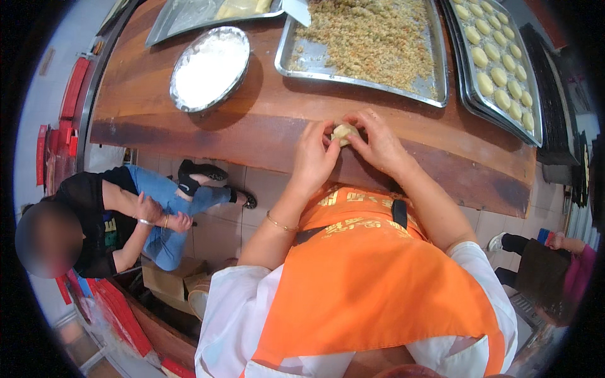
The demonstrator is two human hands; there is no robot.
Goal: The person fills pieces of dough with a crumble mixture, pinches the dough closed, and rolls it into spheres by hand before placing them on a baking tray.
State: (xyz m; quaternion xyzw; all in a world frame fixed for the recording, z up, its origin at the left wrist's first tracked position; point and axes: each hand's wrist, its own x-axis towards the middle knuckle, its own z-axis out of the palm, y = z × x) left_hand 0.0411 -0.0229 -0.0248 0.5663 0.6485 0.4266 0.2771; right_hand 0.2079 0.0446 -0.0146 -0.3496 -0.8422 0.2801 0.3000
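Between my two hands, over the near edge of the wooden table [265, 142], is a small pale piece of dough [342, 133]. My left hand [316, 151] pinches it from the left, its fingers curled. From the other side my right hand [377, 143] grips it, thumb and fingers bent round it. The dough's underside is hidden by my fingers. Beyond my hands lies a metal tray [362, 80] spread with a crumbly golden-brown filling [372, 41].
A metal bowl of white flour [211, 69] stands at the left. Behind it a tray [189, 22] holds a pale dough sheet [242, 7]. Stacked trays at right carry oval dough pieces [502, 99]. One person [120, 220] sits at left; another [542, 271] is at far right.
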